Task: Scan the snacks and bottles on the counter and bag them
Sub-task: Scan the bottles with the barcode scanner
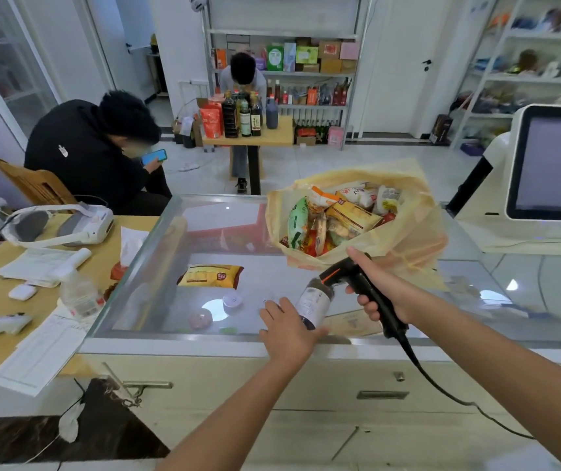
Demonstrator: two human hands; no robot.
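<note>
Gripping bottle (316,305) in left hand (287,331), tilted above counter (156,300), label turned toward scanner (342,271) clenched in right hand (379,287) for reading; 1 snack packet (209,276) unbagged near open bag (408,239).

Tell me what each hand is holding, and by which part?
The left hand grips a bottle by its lower end. The right hand grips a scanner by its handle, aimed at the bottle.

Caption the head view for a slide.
Left hand holds a dark white-labelled bottle to the black corded scanner in the right hand, beside a snack-filled yellow plastic bag.
</note>
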